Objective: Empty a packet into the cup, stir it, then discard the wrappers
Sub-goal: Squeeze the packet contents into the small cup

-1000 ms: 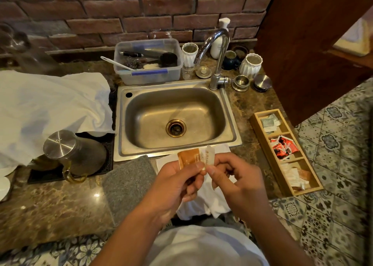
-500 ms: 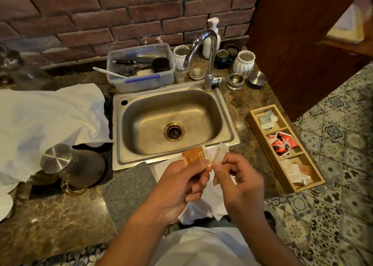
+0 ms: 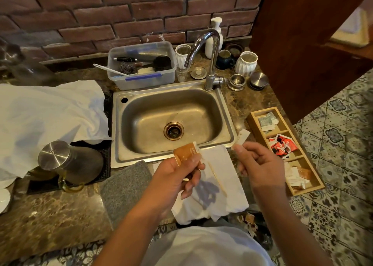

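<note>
My left hand (image 3: 177,177) pinches an orange-brown packet (image 3: 185,152), torn at its right end, just in front of the sink's front rim. My right hand (image 3: 258,165) is a short way to the right and holds the torn-off white strip (image 3: 242,137) between thumb and forefinger. A thin wooden stirrer (image 3: 218,179) lies on the white cloth (image 3: 222,197) below my hands. White ribbed cups (image 3: 245,63) (image 3: 182,54) and a dark mug (image 3: 225,58) stand behind the tap; I cannot tell which cup belongs to the task.
The steel sink (image 3: 173,122) with its tap (image 3: 210,64) is ahead. A wooden sachet tray (image 3: 282,148) sits at the right counter edge. A plastic tub (image 3: 141,66) is behind the sink. A steel-lidded carafe (image 3: 66,165), grey mat (image 3: 125,187) and white towel (image 3: 46,120) are left.
The packet's end has been torn off. My right hand has moved right and away with the strip, while my left keeps the packet.
</note>
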Tool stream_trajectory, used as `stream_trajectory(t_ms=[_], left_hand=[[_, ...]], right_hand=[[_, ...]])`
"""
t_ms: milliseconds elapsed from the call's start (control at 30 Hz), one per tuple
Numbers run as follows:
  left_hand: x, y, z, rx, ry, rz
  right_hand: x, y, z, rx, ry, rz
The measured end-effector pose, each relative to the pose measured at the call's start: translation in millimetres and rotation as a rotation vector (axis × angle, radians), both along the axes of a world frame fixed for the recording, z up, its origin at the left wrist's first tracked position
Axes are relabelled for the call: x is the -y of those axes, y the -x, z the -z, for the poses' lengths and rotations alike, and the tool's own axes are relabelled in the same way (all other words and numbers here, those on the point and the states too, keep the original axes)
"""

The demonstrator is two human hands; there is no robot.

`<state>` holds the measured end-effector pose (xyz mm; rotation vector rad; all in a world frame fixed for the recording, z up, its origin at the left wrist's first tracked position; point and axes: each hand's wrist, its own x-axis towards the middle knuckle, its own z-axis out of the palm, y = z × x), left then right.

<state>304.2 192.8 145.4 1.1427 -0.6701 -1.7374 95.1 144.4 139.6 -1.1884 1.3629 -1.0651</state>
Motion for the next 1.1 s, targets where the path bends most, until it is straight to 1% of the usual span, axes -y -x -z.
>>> stream_trajectory(t_ms=[100,167,233,433,600,733,900,1100], left_hand=[[-0.7,11.2,3.2,-0.022,0.015,0.005],[1.4,18.4,5.5,-0.064,0.009,0.016],[5.5,25.6,6.5,-0.070,0.014,0.046],[22.3,48.8,8.2,0.086,0.047,0.099],[33.5,66.1,12.4,0.150,0.021,0.036],[39.5,79.6,19.0,0.137,-0.010,-0.011],[42.7,94.5,22.5,0.069,-0.051,-0.025],[41.6,104.7,22.0,0.047,-0.069,-0.052]], right_hand=[[-2.7,-2.5,10.6,0.043,0.007,-0.035],[-3.5,3.0,19.6,0.022,0.000,-0.046],[-2.0,14.2,30.4,-0.040,-0.027,-0.046],[15.6,62.8,74.0,-0.222,-0.199,-0.001],[29.8,98.2,128.1,-0.454,-0.370,-0.009],[32.9,117.7,167.3,-0.518,-0.486,0.079],[35.2,119.6,187.9,-0.729,-0.459,-0.066],[42.0,120.5,198.3,-0.722,-0.482,-0.063]])
